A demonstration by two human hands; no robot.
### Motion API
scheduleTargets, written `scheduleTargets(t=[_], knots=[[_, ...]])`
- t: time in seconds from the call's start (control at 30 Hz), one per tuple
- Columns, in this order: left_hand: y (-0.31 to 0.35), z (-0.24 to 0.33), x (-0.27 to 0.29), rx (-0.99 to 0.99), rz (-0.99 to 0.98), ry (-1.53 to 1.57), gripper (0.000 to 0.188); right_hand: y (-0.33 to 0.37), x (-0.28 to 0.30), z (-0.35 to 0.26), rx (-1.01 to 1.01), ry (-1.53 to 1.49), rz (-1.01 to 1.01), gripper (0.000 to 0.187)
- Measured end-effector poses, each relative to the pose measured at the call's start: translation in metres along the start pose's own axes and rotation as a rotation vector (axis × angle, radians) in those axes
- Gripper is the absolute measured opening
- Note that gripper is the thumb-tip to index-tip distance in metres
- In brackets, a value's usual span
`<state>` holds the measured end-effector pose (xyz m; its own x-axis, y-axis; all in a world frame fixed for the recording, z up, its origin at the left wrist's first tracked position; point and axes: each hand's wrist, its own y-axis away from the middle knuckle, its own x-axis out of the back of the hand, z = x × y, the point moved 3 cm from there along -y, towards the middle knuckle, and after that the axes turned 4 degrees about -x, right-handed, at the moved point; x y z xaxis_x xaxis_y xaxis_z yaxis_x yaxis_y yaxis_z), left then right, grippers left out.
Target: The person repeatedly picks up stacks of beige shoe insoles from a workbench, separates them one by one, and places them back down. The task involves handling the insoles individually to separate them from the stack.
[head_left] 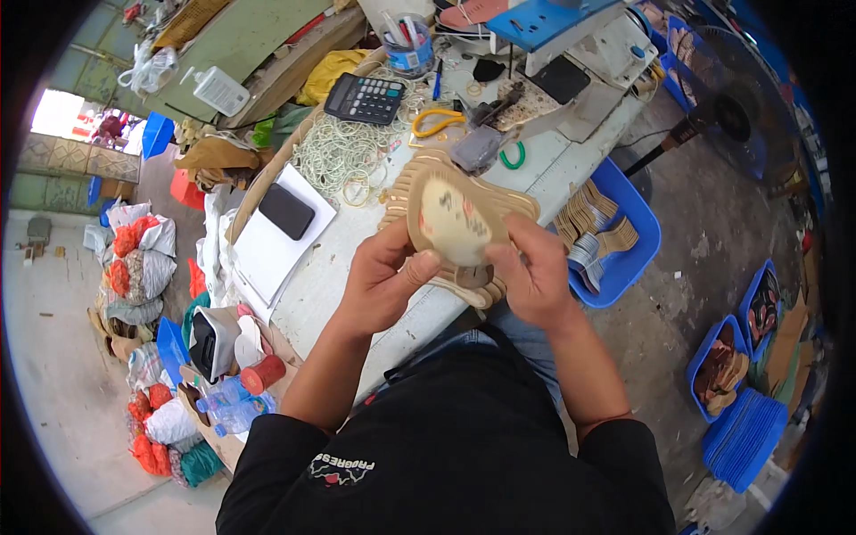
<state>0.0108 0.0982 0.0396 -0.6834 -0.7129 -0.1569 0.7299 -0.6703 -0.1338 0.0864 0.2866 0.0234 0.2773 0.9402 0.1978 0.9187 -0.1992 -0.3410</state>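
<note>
Between both hands, above the near edge of the table, is a shoe upper with a cream centre, a tan border and small reddish and dark marks. My left hand grips its lower left side, the thumb on the cream face. On the right side, my right hand pinches it between thumb and bent fingers. Just beneath and behind it lies a fanned stack of similar tan pieces, partly hidden by the held one. Beyond these sits a tangle of pale elastic bands.
On the white table are a calculator, a phone on paper, yellow-handled snips and a pen cup. A blue machine stands at the back. To the right are a blue bin of tan pieces and a fan.
</note>
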Motion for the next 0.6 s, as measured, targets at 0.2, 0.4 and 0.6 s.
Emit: scheduleTargets(t=[0.2, 0.4, 0.6], knots=[[0.005, 0.034, -0.002, -0.182, -0.157, -0.325, 0.030, 0.009, 0.002, -0.023, 0.273, 0.052, 0.110, 0.032], [0.046, -0.009, 0.001, 0.027, 0.133, 0.178, 0.031, 0.035, -0.026, -0.017, 0.089, -0.064, 0.029, 0.027], [0.070, -0.012, 0.016, 0.009, 0.290, 0.062, 0.080, 0.063, -0.043, -0.004, 0.270, 0.278, -0.080, 0.018]])
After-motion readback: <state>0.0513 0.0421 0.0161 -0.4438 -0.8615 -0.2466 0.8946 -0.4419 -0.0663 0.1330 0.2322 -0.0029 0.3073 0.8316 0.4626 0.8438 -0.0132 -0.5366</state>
